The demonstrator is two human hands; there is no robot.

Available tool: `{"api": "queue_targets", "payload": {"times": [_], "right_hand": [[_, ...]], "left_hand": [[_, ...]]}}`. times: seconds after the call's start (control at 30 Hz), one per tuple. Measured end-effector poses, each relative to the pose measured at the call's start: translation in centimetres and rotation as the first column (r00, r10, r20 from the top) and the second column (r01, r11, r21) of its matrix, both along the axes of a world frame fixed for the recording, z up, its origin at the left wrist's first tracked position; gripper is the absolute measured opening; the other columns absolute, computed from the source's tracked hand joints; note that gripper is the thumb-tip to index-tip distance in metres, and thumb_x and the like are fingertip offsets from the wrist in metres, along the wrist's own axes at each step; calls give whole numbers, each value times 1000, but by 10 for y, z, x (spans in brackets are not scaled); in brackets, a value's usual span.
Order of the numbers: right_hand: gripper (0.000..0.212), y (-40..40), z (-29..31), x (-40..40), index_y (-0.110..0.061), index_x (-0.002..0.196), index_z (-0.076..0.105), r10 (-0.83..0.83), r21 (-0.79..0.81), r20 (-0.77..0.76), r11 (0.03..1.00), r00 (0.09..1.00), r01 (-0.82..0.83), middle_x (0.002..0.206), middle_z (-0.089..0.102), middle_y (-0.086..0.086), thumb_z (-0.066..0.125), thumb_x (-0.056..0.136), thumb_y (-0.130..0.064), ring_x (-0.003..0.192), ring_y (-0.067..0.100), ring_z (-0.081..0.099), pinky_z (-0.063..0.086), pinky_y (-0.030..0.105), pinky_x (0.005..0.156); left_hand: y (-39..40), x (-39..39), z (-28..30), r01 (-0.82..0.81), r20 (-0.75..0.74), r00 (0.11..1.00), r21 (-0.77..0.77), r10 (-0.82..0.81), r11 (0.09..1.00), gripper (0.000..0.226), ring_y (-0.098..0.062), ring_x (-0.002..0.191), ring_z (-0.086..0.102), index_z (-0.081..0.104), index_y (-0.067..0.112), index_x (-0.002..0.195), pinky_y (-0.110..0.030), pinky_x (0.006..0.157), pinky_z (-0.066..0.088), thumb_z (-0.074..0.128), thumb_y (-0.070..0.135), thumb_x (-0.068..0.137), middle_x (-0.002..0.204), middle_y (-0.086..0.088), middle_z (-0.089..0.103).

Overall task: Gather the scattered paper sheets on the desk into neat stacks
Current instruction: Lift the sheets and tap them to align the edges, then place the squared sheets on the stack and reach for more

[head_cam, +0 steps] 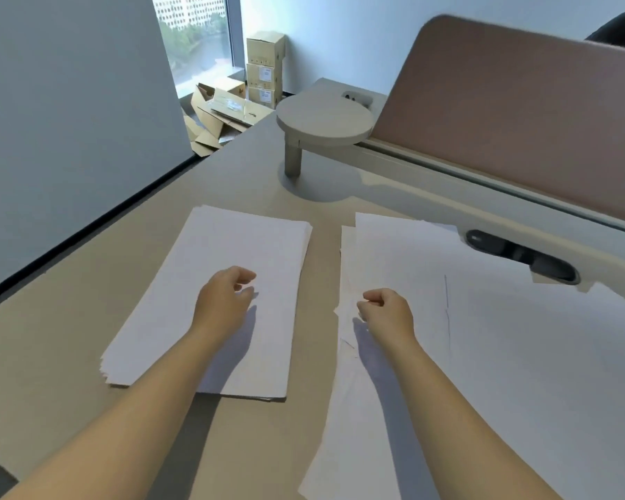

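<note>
White paper everywhere on the beige laminate desk [69, 337], split into two groups. Nearest the desk's left edge: a fairly squared stack of white sheets [217, 247], edges slightly fanned at its near-left corner. Right of that stack, apart from it by a strip of bare desk: a loose, overlapping spread of white sheets [520, 355], corners askew, reaching toward the desk's right side and near edge, one sheet marked with a thin dark line.

Left hand [224, 301] poised over the middle of the squared stack, fingers curled inward with thumb and fingertips close together, nothing visibly pinched; contact with the top sheet could not be told. Right hand [386, 312] at the left border of the loose spread, fingers curled into a loose fist with the thumb against them, seemingly nipping a crumpled sheet edge, though a sure grasp could not be told. Both forearms bare.

Beyond the stack, farther back on the desk: a round grey raised shelf on a short post [323, 120]. Behind the spread: a dark oval cable grommet [520, 254], partly covered by a sheet corner, and a dusty-pink fabric divider panel [520, 113] along the desk's back. Past the desk's far-left corner, on the floor by the window: brown cardboard boxes [264, 70], some stacked, some flattened.
</note>
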State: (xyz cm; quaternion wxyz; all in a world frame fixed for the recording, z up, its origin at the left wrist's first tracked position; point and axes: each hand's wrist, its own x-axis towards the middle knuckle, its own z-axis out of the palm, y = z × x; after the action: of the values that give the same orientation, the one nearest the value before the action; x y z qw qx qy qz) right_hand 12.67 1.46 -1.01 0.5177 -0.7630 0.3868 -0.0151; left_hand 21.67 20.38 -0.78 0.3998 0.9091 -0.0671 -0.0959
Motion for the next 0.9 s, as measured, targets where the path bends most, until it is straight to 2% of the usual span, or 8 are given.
{"api": "queue_targets", "payload": {"times": [0.13,0.2,0.27,0.37,0.47,0.57,0.7,0.9], "right_hand": [[32,-48,9,-47,-6,123,51,-58,-9,-6,998,998,58,112,55,5,49,91,-11,105,20,56,44,28,85],[32,-77,14,-76,-6,124,50,-87,-34,-18,996,996,86,110,53,3,48,92,-11,98,17,51,39,25,81],[35,-109,14,-106,-7,127,48,-107,-96,-54,990,993,102,121,53,5,49,92,-14,108,20,51,38,25,85],[42,-154,6,-153,-14,131,45,-172,-193,-205,972,964,133,137,46,6,51,90,-21,124,25,45,39,37,100],[53,-192,2,-203,-18,136,40,-260,-312,-356,938,898,147,138,43,4,55,85,-25,125,27,42,39,40,97],[57,-217,1,-238,-15,133,40,-353,-395,-412,900,840,184,133,43,7,58,81,-27,122,28,43,41,40,96],[62,-224,-6,-250,-14,136,33,-337,-367,-410,912,847,186,135,39,7,58,81,-29,125,29,37,36,42,98],[66,-213,-16,-236,-10,139,28,-285,-197,-248,951,926,239,138,35,8,59,80,-17,127,30,37,40,40,97]], "left_hand": [[-56,-39,5,112,-67,991,-33,-114,993,27,-12,88,53,57,5,118,-18,77,40,48,11,93,119,-8,60],[-86,-61,4,140,-110,984,-20,-142,990,30,-18,102,55,54,7,122,-23,85,41,49,15,93,125,-7,56],[-113,-82,1,150,-131,980,-10,-150,989,33,-21,117,52,54,7,123,-25,91,37,53,17,92,130,-7,53],[-145,-112,-10,138,-128,984,134,-121,981,37,-25,125,47,53,8,125,-31,99,37,55,20,90,133,-9,52],[-167,-148,-17,96,-128,990,308,-58,946,46,-32,127,43,48,12,129,-41,102,38,56,31,88,135,-12,50],[-183,-175,-17,30,-122,992,377,18,926,50,-36,126,40,45,13,132,-43,99,37,56,34,88,136,-13,46],[-203,-192,-23,34,-151,988,340,19,940,57,-34,129,36,41,9,134,-43,101,34,58,36,86,138,-14,43],[-239,-213,-17,66,-275,961,276,13,959,73,-36,133,31,25,2,141,-39,105,31,61,34,86,143,-17,32]]}}
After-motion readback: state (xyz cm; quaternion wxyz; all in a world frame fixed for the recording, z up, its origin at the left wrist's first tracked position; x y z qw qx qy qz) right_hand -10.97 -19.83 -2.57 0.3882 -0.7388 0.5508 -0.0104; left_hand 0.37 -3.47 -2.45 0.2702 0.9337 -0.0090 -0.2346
